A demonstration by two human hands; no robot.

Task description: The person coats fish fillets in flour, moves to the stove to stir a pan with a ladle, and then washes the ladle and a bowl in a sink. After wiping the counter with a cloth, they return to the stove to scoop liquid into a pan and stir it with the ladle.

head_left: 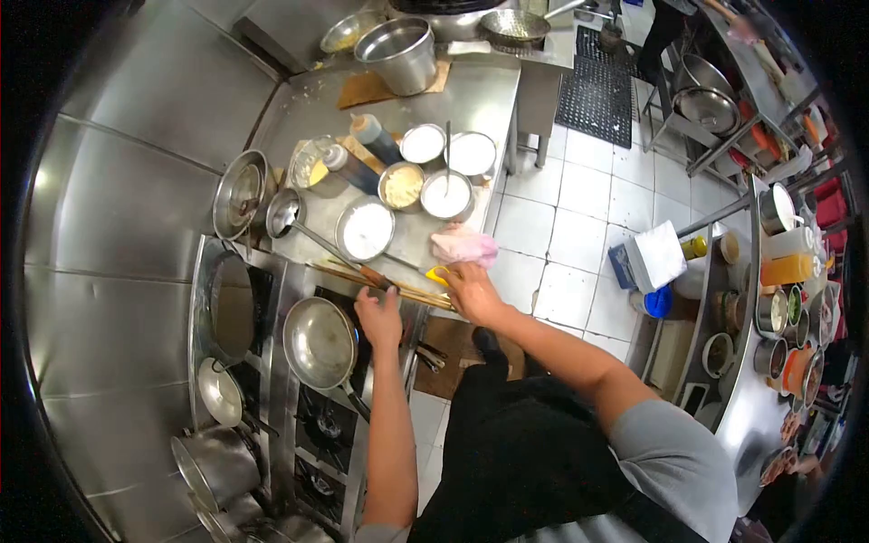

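Observation:
My left hand point(378, 319) is at the counter's front edge, fingers apart, by the dark end of a ladle's wooden handle point(373, 274). The ladle's bowl point(286, 214) rests at the left among the pots. My right hand point(472, 291) closes on the yellow handle point(438, 274) of a utensil; its thin metal shaft runs left, and its far end is hidden. A pink cloth point(463, 245) lies just beyond my right fingers. Behind the handles stands a metal pot of white powder or granules point(365, 230). Long thin wooden sticks point(421, 294) lie along the edge.
A frying pan point(319, 343) sits on the stove left of my left hand. Sauce bottles point(348, 170), a pot of pale yellow food point(401, 185) and a white-filled pot with a spoon point(447, 195) stand farther back. Shelves with containers point(786, 312) are at the right.

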